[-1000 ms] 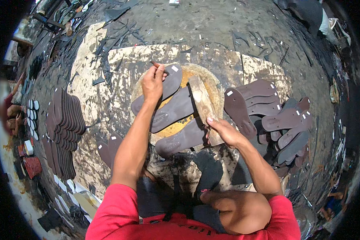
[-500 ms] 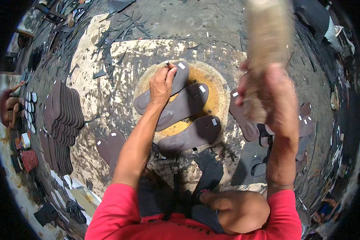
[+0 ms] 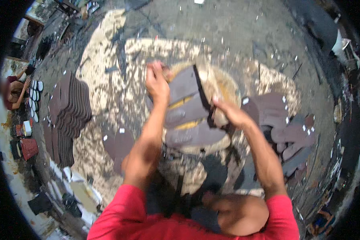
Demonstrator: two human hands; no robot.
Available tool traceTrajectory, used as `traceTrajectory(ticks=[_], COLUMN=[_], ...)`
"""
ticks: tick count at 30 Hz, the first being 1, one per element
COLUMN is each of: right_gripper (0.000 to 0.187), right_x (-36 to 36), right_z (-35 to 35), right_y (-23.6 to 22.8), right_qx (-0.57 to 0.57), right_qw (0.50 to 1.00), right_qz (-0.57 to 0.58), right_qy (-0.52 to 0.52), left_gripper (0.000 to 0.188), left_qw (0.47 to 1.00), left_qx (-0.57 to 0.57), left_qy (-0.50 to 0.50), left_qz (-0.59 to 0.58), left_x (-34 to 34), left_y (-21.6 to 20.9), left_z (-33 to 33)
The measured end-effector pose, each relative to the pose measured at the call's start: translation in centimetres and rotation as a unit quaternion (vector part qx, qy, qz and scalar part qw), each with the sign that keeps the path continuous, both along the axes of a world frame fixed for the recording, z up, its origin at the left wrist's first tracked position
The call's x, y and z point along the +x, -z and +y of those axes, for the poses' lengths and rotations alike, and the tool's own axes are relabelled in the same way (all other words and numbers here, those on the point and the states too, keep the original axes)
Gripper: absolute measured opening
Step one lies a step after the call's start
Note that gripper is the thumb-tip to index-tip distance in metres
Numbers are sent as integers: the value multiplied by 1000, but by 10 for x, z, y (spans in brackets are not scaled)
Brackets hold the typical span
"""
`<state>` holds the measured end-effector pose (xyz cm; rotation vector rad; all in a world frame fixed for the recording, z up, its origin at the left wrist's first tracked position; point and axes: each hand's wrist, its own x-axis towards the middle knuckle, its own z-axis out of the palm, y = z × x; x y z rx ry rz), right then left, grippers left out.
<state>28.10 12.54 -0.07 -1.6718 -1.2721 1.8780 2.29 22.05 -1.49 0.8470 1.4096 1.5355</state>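
I see my left hand [image 3: 157,82] pressed down on the far left end of the top brown sole [image 3: 184,84], fingers [image 3: 154,72] curled over its edge; the blur keeps me from telling whether they truly clamp it. Three such soles lie side by side on the round wooden block [image 3: 228,86], just right of and below those fingers. My right hand [image 3: 230,114] sits at the right side of the soles, its fingers [image 3: 220,105] closed around a dark blade [image 3: 202,96] that runs from them up across the top sole. The bottom sole [image 3: 194,135] lies just below both hands. Well left of my left fingers stands a stack of brown soles [image 3: 70,108] on the floor [image 3: 228,32]; right of my right fingers more cut pieces [image 3: 284,120] lie scattered.
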Motion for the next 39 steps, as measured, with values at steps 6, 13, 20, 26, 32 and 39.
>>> traceTrajectory(ticks=[6,13,20,26,32,39], right_gripper=[61,63,60,78,86,62], right_x=[-24,-39,-95,-46,-48,-38], right_z=[-22,-1,-12,-23,-38,-27], right_y=[0,-164,-128,6,3,-119], right_qx=[-20,101,398,-103,-25,73], right_qw=[989,986,915,990,998,987], right_qz=[90,119,-23,94,27,133], right_qy=[115,63,53,-26,-41,50], left_gripper=[33,32,20,25,23,16], left_qw=[966,943,877,928,968,947], left_qx=[-109,-71,127,16,-109,-16], left_qy=[126,148,152,145,166,171], left_qz=[200,288,438,343,155,273], left_x=[-60,-61,-62,-52,-48,-47], left_y=[-1,2,17,12,-4,4], left_z=[-43,-47,-54,-52,-64,-80])
